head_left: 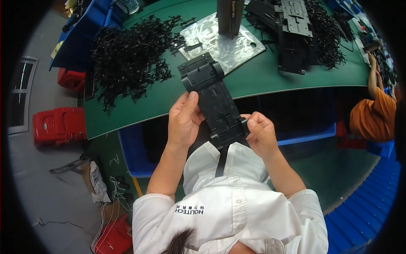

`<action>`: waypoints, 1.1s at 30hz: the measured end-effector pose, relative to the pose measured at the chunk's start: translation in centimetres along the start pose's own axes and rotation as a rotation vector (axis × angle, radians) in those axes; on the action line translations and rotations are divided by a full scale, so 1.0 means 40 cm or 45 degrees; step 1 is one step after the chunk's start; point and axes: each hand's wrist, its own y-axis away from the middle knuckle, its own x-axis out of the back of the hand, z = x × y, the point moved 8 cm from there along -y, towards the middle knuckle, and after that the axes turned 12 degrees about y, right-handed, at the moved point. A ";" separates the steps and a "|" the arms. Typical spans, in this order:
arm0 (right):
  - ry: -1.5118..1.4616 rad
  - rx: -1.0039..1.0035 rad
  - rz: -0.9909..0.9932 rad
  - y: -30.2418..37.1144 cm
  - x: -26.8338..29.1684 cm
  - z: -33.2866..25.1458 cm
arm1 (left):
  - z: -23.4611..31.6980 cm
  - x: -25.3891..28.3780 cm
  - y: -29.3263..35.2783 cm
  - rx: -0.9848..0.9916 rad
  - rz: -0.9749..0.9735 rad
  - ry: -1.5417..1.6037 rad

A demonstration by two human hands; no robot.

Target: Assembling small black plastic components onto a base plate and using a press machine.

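A long black moulded plastic part (218, 101), wider at its far end and ridged along its middle, is held up tilted in front of my body. My left hand (185, 116) grips its left edge, thumb on top and fingers curled underneath. On the other side, my right hand (259, 130) pinches the near right corner, at a small rounded black piece; whether that piece is separate I cannot tell. Beyond the part, a scratched metal plate (243, 53) lies on the green table (270, 82), with an upright metal post (229, 19) standing on it.
A heap of small black plastic pieces (131, 55) covers the table's left side. At the right lie stacked black parts (293, 53), grey plates (294, 17) and another heap (323, 38). Blue bins (137, 156) sit under the edge. A person in orange (372, 116) works at far right.
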 end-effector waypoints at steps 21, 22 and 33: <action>0.165 -0.058 -0.059 -0.021 0.049 -0.041 | 0.034 0.010 0.037 -0.016 0.158 -0.112; 0.180 -0.061 -0.078 -0.019 0.045 -0.035 | 0.053 0.039 0.065 -0.047 0.237 -0.196; 0.421 -0.100 -0.181 -0.092 -0.033 -0.029 | 0.200 0.641 0.472 -0.317 1.188 -0.645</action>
